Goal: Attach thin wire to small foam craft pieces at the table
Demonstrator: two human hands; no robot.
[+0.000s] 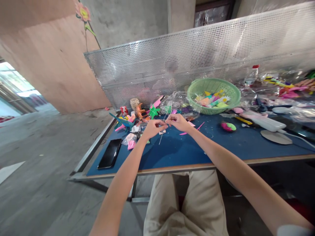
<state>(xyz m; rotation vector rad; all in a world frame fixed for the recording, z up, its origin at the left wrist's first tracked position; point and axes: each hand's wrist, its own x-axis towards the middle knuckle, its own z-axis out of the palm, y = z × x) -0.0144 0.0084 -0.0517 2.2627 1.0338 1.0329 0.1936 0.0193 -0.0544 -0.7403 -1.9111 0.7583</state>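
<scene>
My left hand (pixel 154 128) and my right hand (pixel 179 122) meet fingertip to fingertip above the blue tabletop (pixel 177 154). Both are closed in a pinch on a thin pale wire (pixel 161 139), whose lower end sticks out below my left fingers. The exact grip point is hidden by the fingers. Just behind my left hand are a green leaf-shaped piece (pixel 154 112) and an orange figure (pixel 140 112). Thin pink strips (pixel 200 126) lie to the right of my right hand. A clear plastic wrapper (pixel 180 100) is crumpled behind both hands.
A green basket (pixel 235 93) of colourful pieces stands at the back. A black phone (pixel 110 154) lies near the left edge. A pink-and-green lump (pixel 228 127), a white corded tool (pixel 265 122) and a bottle (pixel 251 77) are at right. A perforated metal panel (pixel 147 65) borders the back.
</scene>
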